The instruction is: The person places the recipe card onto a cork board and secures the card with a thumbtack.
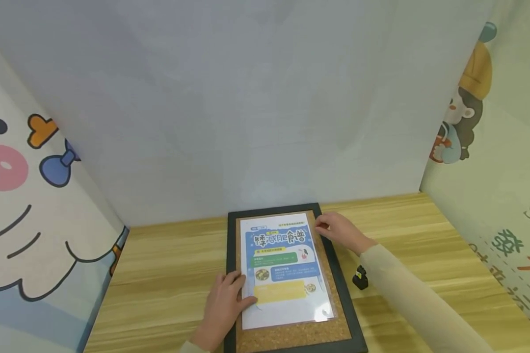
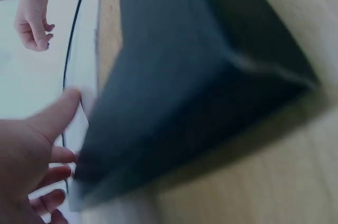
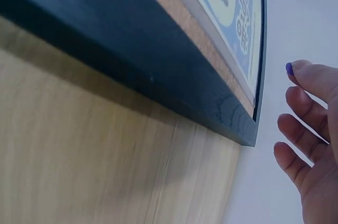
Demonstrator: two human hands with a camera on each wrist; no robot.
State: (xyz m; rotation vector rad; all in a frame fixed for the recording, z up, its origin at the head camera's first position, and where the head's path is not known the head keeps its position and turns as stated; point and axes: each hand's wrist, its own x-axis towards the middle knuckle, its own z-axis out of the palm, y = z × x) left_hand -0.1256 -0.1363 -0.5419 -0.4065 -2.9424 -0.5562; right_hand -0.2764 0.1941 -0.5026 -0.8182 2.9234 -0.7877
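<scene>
A black-framed cork board lies on the table with a printed sheet on its cork, blue with Chinese text and food pictures. My left hand rests at the sheet's lower left edge, its thumb on the paper and its fingers along the board's left side. Near the board's upper right corner, my right hand has thumb and forefinger drawn together. In the right wrist view a small purple thing shows at the thumb tip; its kind is too small to tell.
Right of the board, close to the right forearm, stands a small black object with a yellow-green patch. A grey backdrop rises behind the wood-grain table. Cartoon-printed panels border both sides.
</scene>
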